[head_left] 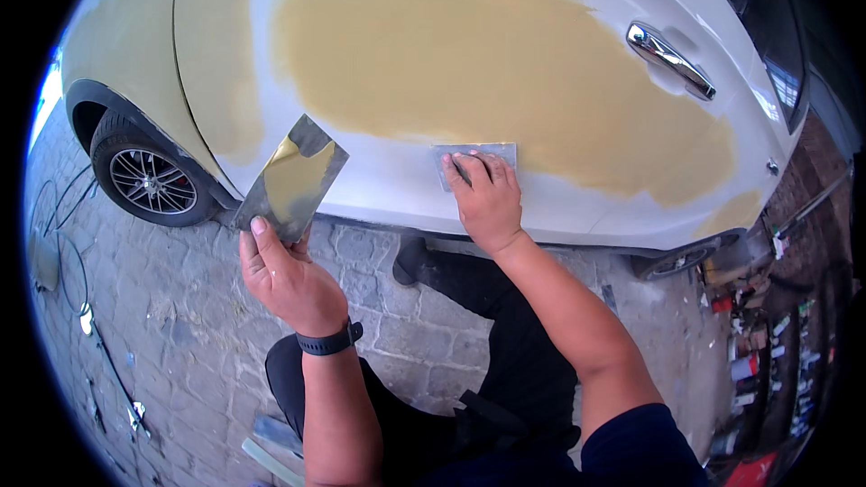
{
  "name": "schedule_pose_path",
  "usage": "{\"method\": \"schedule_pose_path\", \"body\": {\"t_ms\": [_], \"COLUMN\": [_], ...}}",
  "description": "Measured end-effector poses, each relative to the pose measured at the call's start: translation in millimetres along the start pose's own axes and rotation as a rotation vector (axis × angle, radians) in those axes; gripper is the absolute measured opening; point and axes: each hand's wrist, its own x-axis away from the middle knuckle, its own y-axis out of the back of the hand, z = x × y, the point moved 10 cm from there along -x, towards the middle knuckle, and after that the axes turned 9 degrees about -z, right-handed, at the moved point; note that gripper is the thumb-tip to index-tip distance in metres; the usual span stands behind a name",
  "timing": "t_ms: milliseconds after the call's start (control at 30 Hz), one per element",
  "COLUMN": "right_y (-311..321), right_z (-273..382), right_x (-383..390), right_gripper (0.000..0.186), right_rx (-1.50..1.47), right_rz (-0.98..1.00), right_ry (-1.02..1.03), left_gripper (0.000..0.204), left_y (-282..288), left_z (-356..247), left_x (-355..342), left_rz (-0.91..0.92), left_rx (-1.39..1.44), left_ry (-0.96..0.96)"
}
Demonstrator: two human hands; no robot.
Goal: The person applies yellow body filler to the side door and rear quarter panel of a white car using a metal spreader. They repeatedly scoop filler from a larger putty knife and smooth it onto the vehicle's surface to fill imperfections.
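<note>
My left hand (284, 275) grips the lower end of a flat grey rectangular plate (314, 194), thumb on top. Yellow-tan putty (293, 171) is smeared over much of the plate, which is held tilted just off the car. Against the white car door (361, 158), my right hand (487, 198) presses a thin grey putty spreader (501, 155), fingers laid across its face. The spreader's upper edge meets the lower border of a broad tan filler patch (442, 45) on the door. A dark wristband (327, 341) is on my left wrist.
A chrome door handle (672, 59) sits at the upper right. The front wheel (152, 176) stands at left on grey stone paving (189, 307), near a hose (68, 216). Bottles and cans (749, 365) crowd the far right. My dark-clothed legs (469, 284) reach toward the sill.
</note>
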Motion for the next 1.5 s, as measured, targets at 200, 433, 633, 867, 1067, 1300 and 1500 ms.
{"method": "schedule_pose_path", "body": {"t_ms": [200, 433, 633, 867, 1067, 1300, 1500], "right_y": [77, 110, 92, 68, 44, 26, 87], "right_z": [-36, -112, -108, -85, -60, -43, -68], "right_x": [-58, -148, -142, -86, -21, 22, -34], "right_gripper": [0.038, 0.041, 0.043, 0.044, 0.038, 0.033, 0.042], "right_rx": [-0.032, 0.122, 0.124, 0.107, 0.140, 0.091, -0.027], "right_rz": [-0.162, -0.333, -0.268, -0.205, -0.198, -0.103, -0.156], "right_ry": [-0.136, -0.120, -0.191, -0.139, -0.104, -0.064, -0.185], "left_gripper": [0.029, 0.029, 0.028, 0.025, 0.025, 0.027, 0.029], "left_y": [-1, 2, 2, 8, 5, -1, 5], "left_z": [-7, 7, 5, 0, 1, 0, 3], "left_x": [-3, -3, -7, -8, -5, -2, -12], "left_rz": [0.000, 0.035, 0.026, -0.001, 0.023, 0.048, 0.064], "left_rx": [-0.034, -0.030, -0.022, -0.015, -0.003, -0.060, -0.053], "left_ry": [-0.027, -0.014, -0.026, -0.019, -0.023, -0.034, -0.045]}}
